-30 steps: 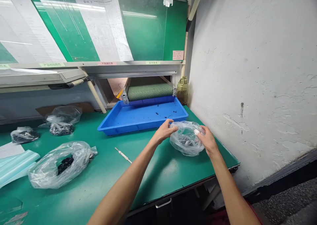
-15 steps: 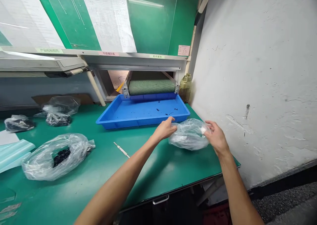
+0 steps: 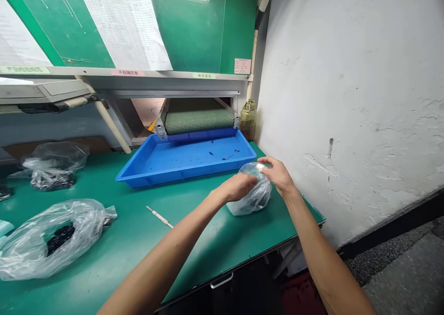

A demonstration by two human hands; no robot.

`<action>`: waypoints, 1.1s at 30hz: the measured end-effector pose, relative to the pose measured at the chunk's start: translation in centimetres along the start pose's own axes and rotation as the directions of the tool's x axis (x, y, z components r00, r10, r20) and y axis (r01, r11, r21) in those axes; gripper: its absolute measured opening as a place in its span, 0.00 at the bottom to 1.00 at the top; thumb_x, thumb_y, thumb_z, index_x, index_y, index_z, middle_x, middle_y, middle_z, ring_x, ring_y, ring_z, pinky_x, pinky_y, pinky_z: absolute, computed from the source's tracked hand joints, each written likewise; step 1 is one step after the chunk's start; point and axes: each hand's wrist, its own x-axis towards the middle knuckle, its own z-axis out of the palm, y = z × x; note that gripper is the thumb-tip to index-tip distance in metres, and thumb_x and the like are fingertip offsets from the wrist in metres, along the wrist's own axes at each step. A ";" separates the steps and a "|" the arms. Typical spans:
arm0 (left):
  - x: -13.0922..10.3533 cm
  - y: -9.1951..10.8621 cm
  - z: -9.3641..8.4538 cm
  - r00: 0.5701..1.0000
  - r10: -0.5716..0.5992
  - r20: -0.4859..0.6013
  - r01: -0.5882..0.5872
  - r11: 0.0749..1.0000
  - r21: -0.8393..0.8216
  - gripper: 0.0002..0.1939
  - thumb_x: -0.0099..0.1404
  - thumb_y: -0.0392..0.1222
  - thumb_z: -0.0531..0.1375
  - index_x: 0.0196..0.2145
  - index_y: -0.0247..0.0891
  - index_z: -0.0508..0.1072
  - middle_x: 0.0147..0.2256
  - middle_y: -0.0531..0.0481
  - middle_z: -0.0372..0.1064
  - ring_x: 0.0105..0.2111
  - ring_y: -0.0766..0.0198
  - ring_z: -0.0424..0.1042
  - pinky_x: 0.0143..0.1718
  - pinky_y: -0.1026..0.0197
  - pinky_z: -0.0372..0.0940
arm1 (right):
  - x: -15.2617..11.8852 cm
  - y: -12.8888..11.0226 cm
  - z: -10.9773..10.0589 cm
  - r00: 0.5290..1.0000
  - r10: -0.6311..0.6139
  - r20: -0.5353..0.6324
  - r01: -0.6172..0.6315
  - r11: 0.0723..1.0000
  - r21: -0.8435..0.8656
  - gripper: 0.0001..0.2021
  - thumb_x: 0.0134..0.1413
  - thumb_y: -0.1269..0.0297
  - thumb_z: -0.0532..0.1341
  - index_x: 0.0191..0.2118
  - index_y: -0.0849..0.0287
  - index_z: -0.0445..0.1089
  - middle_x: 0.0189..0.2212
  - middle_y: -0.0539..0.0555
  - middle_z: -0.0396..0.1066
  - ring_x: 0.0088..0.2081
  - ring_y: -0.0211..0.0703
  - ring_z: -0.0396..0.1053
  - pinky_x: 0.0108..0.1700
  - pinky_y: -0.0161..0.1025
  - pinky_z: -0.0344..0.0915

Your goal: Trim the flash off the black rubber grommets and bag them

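A clear plastic bag point(image 3: 250, 201) stands on the green tabletop near its right end, in front of the blue tray. My left hand point(image 3: 241, 186) is closed at the left side of the bag's mouth, its fingertips partly hidden inside the film. My right hand point(image 3: 278, 174) pinches the bag's rim on the far right side, with a white wrap around one finger or thumb. No contents can be made out through the creased film. Left of my forearm lies a thin white pen-like tool point(image 3: 159, 217).
The blue tray point(image 3: 187, 172) holds a few small black pieces, below a green conveyor belt point(image 3: 199, 116). A yellowish jug point(image 3: 248, 120) stands by the wall. On the left are an open bag with black parts point(image 3: 79, 248) and another bag point(image 3: 52, 178).
The bag's mouth has been drawn narrower and the bag stands more upright. My hands have come closer together. The view has shifted to the right.
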 end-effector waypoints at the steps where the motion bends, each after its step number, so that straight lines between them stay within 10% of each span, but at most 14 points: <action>1: 0.5 0.0 0.5 0.999 -0.025 0.042 0.026 1.000 -0.014 0.09 0.53 0.26 0.57 0.21 0.37 0.68 0.18 0.56 0.63 0.21 0.66 0.64 0.30 0.65 0.60 | -0.2 -0.5 -0.1 1.000 -0.010 0.017 0.010 0.999 0.034 0.19 0.38 0.61 0.61 0.40 0.62 0.72 0.39 0.54 0.73 0.26 0.36 0.63 0.28 0.34 0.60; 11: 4.0 -0.3 2.1 0.934 -0.196 0.298 0.189 0.981 0.053 0.08 0.49 0.29 0.59 0.30 0.35 0.72 0.17 0.56 0.62 0.12 0.67 0.61 0.19 0.65 0.59 | 0.3 0.6 -1.6 0.991 -0.028 -0.130 0.033 0.999 0.032 0.22 0.41 0.61 0.60 0.45 0.62 0.68 0.47 0.58 0.69 0.35 0.42 0.70 0.32 0.36 0.66; 16: 2.2 -0.5 -0.6 0.986 -0.064 0.151 0.084 0.988 -0.127 0.11 0.59 0.37 0.54 0.38 0.40 0.72 0.33 0.50 0.72 0.25 0.64 0.72 0.20 0.68 0.61 | -2.8 2.4 -2.2 0.994 -0.005 -0.113 -0.012 0.989 -0.150 0.30 0.47 0.61 0.59 0.58 0.60 0.58 0.56 0.63 0.61 0.44 0.51 0.70 0.38 0.44 0.70; 20: -0.8 -3.2 -1.5 0.950 -0.191 -0.249 0.106 0.942 -0.319 0.13 0.62 0.41 0.49 0.39 0.38 0.71 0.39 0.48 0.71 0.29 0.63 0.73 0.24 0.66 0.63 | -6.1 0.1 -2.4 0.845 -0.456 -0.278 0.321 0.850 -0.418 0.17 0.54 0.68 0.57 0.50 0.59 0.65 0.47 0.60 0.66 0.48 0.51 0.66 0.49 0.48 0.66; 23: -2.7 -5.4 -0.5 0.893 -0.340 -0.295 0.254 0.922 -0.294 0.18 0.62 0.50 0.55 0.44 0.36 0.70 0.44 0.44 0.71 0.41 0.56 0.72 0.37 0.60 0.67 | -7.0 -1.9 -1.5 0.785 -0.601 0.153 0.596 0.664 -0.451 0.14 0.57 0.76 0.51 0.44 0.57 0.68 0.40 0.55 0.69 0.44 0.45 0.68 0.48 0.42 0.65; 26: -3.6 -5.9 1.0 0.906 -0.405 -0.123 0.333 0.862 -0.381 0.27 0.59 0.57 0.58 0.50 0.36 0.68 0.48 0.42 0.70 0.46 0.52 0.70 0.42 0.58 0.65 | -6.1 -1.7 0.4 0.788 -0.177 0.589 0.572 0.563 -0.597 0.15 0.56 0.80 0.49 0.41 0.62 0.70 0.39 0.58 0.70 0.40 0.46 0.68 0.41 0.40 0.66; 28: -3.7 -5.3 1.7 0.904 -0.428 -0.008 0.371 0.793 -0.483 0.26 0.57 0.54 0.61 0.49 0.36 0.68 0.41 0.45 0.72 0.38 0.56 0.71 0.35 0.61 0.65 | -5.0 -0.6 1.5 0.780 0.019 0.626 0.543 0.478 -0.690 0.13 0.55 0.80 0.51 0.39 0.64 0.71 0.41 0.61 0.69 0.42 0.50 0.68 0.41 0.41 0.65; 33: -2.7 -3.3 1.4 0.883 -0.468 0.033 0.367 0.644 -0.672 0.15 0.52 0.38 0.61 0.39 0.34 0.69 0.24 0.55 0.65 0.22 0.68 0.63 0.21 0.68 0.54 | -3.4 0.7 2.9 0.753 0.065 0.655 0.564 0.450 -0.693 0.15 0.53 0.77 0.55 0.45 0.61 0.71 0.45 0.61 0.69 0.45 0.55 0.66 0.41 0.43 0.63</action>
